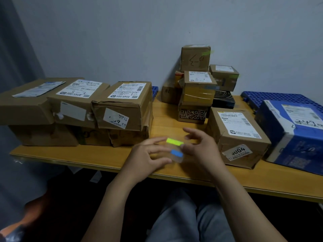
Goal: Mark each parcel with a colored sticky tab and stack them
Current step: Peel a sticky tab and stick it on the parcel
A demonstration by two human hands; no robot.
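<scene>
Wooden table (97,158) against grey wall; bare strip along front edge, between left pile (122,109) and brown parcel (239,135). Over that gap: clear sheet (177,159) with 2 tabs, 1 yellow tab (174,142), 1 blue tab (176,153). Left hand (148,152) pinched sheet, thumb beneath, fingers nearly straight. Right hand (202,145) spread loosely, thumb at yellow tab's end; grip too blurred to tell. 1 blue box (293,137) at right edge.

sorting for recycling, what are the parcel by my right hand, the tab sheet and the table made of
parcel: brown cardboard, matte, with creased edges and paper labels.
table: wood or wood-look laminate, smooth, faint sheen.
tab sheet: seemingly clear glossy plastic film, since the table shows through it.
</scene>
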